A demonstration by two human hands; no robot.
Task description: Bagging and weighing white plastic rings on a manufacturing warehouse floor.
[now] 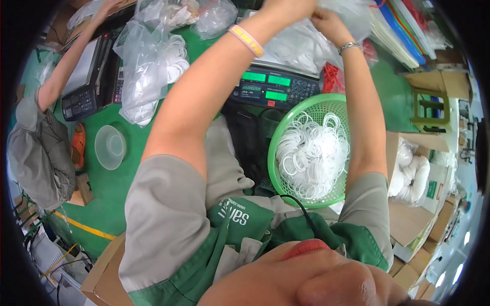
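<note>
Clear plastic bag (306,43) sits raised above the digital scale (275,86) at the far edge of the green worktop (112,188), and I have both hands on it: my left hand (288,7) and right hand (326,20) each have fingers clenched on its film near the mouth. Below it the green basket (275,148) is heaped with white rings (314,153), so I judge most of them are not yet bagged. Further left lie filled bags (148,71), a clear bowl (109,147) and another person's arm (66,66); cartons (413,173) stand right.
</note>
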